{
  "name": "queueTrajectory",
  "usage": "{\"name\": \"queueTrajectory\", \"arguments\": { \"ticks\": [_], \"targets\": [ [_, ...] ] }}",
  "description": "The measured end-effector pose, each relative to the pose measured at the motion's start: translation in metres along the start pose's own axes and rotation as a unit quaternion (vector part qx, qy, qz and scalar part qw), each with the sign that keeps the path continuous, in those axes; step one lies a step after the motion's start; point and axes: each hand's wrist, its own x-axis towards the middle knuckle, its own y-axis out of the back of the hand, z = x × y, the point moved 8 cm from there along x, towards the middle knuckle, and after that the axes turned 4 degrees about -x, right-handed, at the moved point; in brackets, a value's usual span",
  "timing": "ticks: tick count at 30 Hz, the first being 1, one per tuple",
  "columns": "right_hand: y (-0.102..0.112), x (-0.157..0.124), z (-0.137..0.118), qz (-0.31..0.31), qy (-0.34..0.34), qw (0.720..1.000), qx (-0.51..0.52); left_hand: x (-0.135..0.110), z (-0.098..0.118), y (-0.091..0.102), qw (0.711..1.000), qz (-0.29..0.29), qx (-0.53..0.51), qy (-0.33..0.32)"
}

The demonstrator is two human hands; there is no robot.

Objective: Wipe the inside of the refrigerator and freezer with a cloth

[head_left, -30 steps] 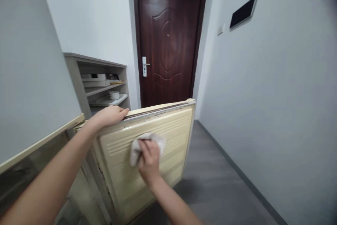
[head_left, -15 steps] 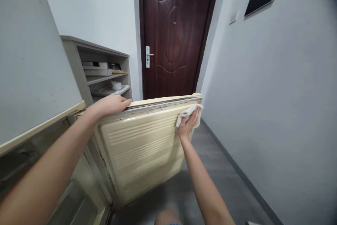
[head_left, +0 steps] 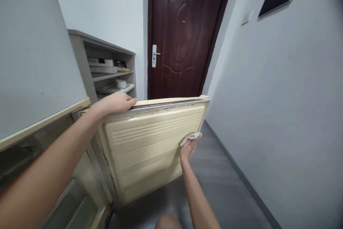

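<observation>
A cream refrigerator door (head_left: 150,143) stands swung out from the fridge, its ribbed inner face toward me. Dark grime marks the seal along its top and hinge side. My left hand (head_left: 116,102) grips the door's top edge near the hinge, fingers hooked over it. In my right hand (head_left: 188,147) is a white cloth (head_left: 191,137), pressed against the door's inner face at the free edge, about halfway down. The right fingers are partly hidden by the cloth.
The open fridge compartment (head_left: 77,197) lies at lower left. Behind the door stands a grey shelf unit (head_left: 107,46) holding boxes and a white cup (head_left: 121,84). A dark red door (head_left: 182,36) is at the back, a grey wall (head_left: 281,96) at right, grey floor (head_left: 219,182) below.
My right hand has moved the cloth down along the door's free edge from near the top corner. My left hand stays on the top edge. The view has shifted slightly.
</observation>
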Motion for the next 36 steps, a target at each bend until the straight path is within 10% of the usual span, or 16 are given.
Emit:
{"name": "queueTrajectory", "arguments": {
  "ticks": [4, 8, 13, 17, 31, 36],
  "targets": [
    [0.006, -0.008, -0.071, 0.033, -0.012, 0.998, 0.047, -0.001, 0.002, 0.001, 1.000, 0.014, 0.009, -0.012],
    [0.008, -0.092, -0.183, -0.031, 0.180, 0.981, 0.066, -0.004, 0.004, 0.002, 0.999, 0.025, 0.014, -0.019],
    [0.006, -0.202, -0.258, -0.164, 0.516, 0.835, 0.100, -0.005, 0.006, 0.001, 0.999, 0.023, 0.010, -0.024],
    [-0.007, -0.203, -0.228, -0.274, 0.559, 0.778, 0.080, -0.005, 0.006, 0.002, 0.999, 0.026, -0.013, -0.041],
    [0.012, -0.024, 0.006, -0.098, 0.216, 0.970, -0.045, -0.009, 0.010, 0.007, 0.997, 0.036, -0.030, -0.066],
    [0.015, -0.023, 0.022, -0.057, 0.095, 0.994, 0.001, -0.009, 0.008, 0.008, 0.995, 0.047, -0.040, -0.078]
  ]
}}
